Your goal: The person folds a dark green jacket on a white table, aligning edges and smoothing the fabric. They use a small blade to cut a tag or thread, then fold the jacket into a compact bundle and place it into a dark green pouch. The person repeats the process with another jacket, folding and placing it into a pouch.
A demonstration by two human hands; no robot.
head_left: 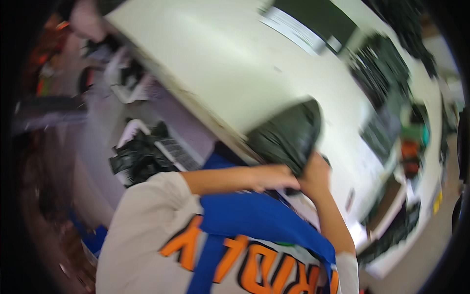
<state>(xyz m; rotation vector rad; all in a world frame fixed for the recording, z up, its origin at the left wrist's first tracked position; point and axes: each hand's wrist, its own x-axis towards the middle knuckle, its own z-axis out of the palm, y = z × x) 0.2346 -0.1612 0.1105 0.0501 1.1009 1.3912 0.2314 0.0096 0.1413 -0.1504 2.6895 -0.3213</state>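
Person's left hand [274, 177] and right hand [317, 175], blurred, clutch dark bag [288, 134], grip partly hidden. Far dark sheet [316, 17] cut off; dark stack [384, 68] right on white table [215, 59].

A bag [286, 133] is extending over the near edge of the desk [196, 54], a flat packet [318, 18] is lying beyond it, and a stack [384, 66] is resting farther right.

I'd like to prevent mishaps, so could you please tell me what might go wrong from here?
The dark green, shiny, dome-shaped piece could slip past the edge of the broad white tabletop if the left hand and right hand loosen. It might also catch on the blue cloth apron close by.
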